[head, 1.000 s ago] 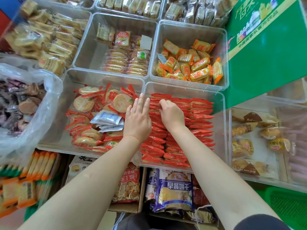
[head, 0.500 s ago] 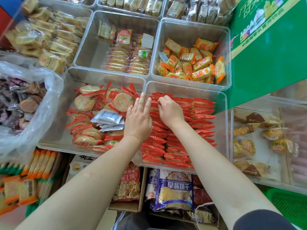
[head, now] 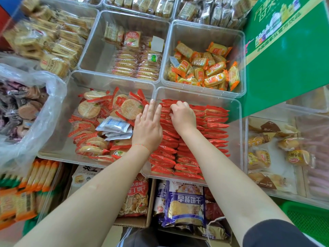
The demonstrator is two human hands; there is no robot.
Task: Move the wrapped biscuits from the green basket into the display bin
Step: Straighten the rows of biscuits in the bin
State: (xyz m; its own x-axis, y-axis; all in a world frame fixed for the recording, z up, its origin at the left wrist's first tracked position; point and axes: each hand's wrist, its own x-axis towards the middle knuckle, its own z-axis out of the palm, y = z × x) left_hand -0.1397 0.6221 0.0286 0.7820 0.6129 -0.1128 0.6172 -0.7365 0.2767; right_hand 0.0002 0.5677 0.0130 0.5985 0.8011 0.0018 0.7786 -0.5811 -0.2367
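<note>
- Wrapped biscuits [head: 216, 120]: red film packets are seen standing on edge in tight overlapping rows inside the clear display bin [head: 237, 132], which is judged well filled.
- Handling, as judged: each packet is taken to be light; the film is thin, glossy and likely slippery; the round biscuit inside is brittle and may crack if squeezed across its face.
- Hold: packets are best taken by the flat sides with a light pinch, or pressed along the crimped top edges to be squared up; a whole row is better nudged than lifted.
- Right hand [head: 183, 116]: fingers are curled down onto the far end of the left row, apparently pinching packet tops; the fingertips are hidden, so the exact grip cannot be told.
- Left hand [head: 147, 129]: held flat, fingers straight and together, laid along the bin's left wall against the row; nothing is gripped.
- Green basket [head: 309, 223]: only a corner is shown at lower right, well apart from both hands; its contents cannot be seen.
- Neighbouring bin [head: 58, 139]: looser round biscuits in red-trimmed film are lying just beside.
</note>
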